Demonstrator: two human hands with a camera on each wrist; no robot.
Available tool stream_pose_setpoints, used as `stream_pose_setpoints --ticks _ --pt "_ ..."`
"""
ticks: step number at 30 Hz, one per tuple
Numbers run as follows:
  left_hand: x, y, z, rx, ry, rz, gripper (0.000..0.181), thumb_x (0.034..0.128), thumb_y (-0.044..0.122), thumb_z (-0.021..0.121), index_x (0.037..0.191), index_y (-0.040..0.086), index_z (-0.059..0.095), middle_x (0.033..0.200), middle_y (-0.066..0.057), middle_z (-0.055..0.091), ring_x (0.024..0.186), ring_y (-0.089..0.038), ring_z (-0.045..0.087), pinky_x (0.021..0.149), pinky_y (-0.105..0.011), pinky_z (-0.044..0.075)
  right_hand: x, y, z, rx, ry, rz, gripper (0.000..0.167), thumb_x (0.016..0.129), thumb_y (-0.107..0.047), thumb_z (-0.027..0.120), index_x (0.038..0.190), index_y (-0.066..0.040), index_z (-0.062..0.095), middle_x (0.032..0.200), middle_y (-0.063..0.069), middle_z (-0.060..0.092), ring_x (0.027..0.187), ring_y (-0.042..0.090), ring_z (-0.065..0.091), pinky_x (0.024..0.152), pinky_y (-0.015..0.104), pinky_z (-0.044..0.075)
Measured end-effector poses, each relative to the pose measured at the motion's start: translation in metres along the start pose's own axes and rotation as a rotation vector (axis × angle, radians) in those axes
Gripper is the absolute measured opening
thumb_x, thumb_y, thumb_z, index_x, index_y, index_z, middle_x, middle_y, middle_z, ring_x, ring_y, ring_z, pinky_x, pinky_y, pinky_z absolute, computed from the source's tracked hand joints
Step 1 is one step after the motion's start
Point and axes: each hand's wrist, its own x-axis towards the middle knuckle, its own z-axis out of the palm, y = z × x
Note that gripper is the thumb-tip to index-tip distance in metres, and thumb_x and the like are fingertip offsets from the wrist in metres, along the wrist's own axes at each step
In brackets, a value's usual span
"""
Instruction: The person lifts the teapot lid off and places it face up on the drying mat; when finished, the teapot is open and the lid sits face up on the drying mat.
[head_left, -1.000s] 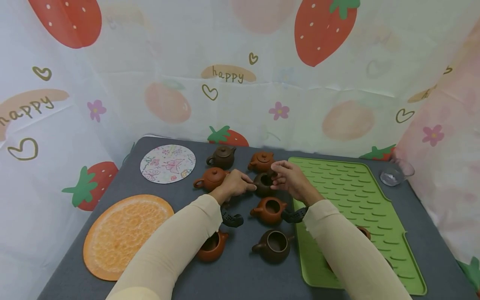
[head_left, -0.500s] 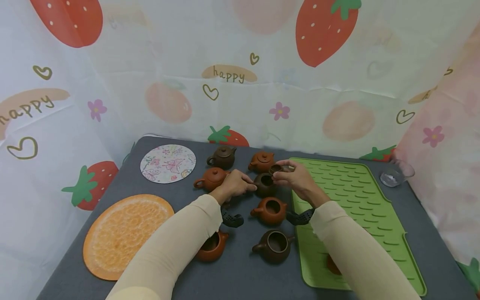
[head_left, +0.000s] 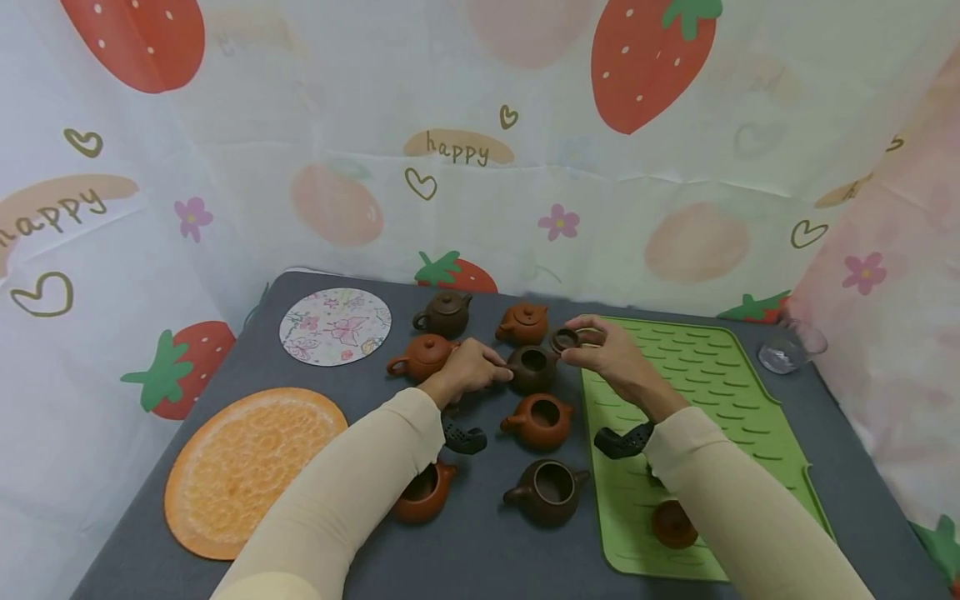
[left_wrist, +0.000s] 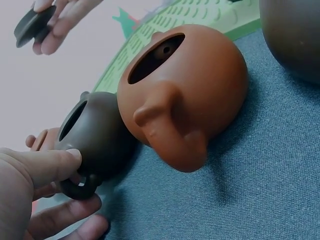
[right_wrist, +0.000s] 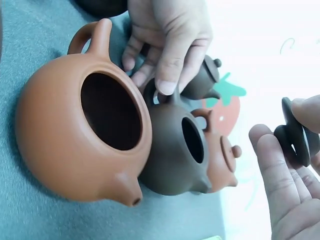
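Observation:
My left hand (head_left: 472, 365) pinches the handle of a dark brown teapot (left_wrist: 110, 135), which stands uncovered on the cloth. Just right of its opening, my right hand (head_left: 611, 354) holds a small dark teapot lid (right_wrist: 296, 135) in the air, between thumb and fingers. In the head view the hollow underside of the lid shows. Nearer to me stands an uncovered orange-brown teapot (right_wrist: 45, 125), and a lidded orange teapot (head_left: 522, 327) is behind the dark one. Close to my left hand is a reddish lidded teapot (head_left: 423, 354).
A green ridged mat (head_left: 697, 358) lies at right, bearing a reddish lid (head_left: 673, 525) partly by my sleeve. A clear glass vessel (head_left: 783, 357) stands beyond it. Uncovered teapots, one dark (head_left: 543, 508) and one orange (head_left: 422, 508), stand nearer. An orange-slice mat (head_left: 255, 475) lies at left.
My right hand has moved right, away from over the dark teapot, and the lid has turned so that its underside shows. My left hand stays on the handle.

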Motion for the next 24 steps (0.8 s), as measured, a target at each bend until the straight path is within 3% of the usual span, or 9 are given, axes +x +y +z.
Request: stream_pose_setpoints --ticks 10,24 --pt "0.002 -0.001 0.001 -0.002 0.001 0.0 0.016 0.0875 0.021 0.075 0.098 0.01 0.076 0.086 -0.003 0.066 0.082 -0.027 0.062 0.065 -0.037 0.049 -0.016 -0.015 -0.01 -0.123 -0.008 -0.019 0.046 0.088 0.0 0.068 0.129 0.004 0.048 0.121 0.022 0.054 0.102 0.028 0.059 0.082 0.037 0.051" --pt "-0.001 0.001 -0.001 0.001 0.0 -0.003 0.018 0.0875 0.022 0.075 0.101 0.01 0.076 0.092 -0.003 0.066 0.08 -0.021 0.06 0.068 -0.036 0.049 -0.042 -0.032 -0.03 -0.238 0.01 -0.032 0.048 0.089 -0.009 0.071 0.13 0.0 0.05 0.125 0.019 0.053 0.109 0.029 0.057 0.081 0.037 0.052"
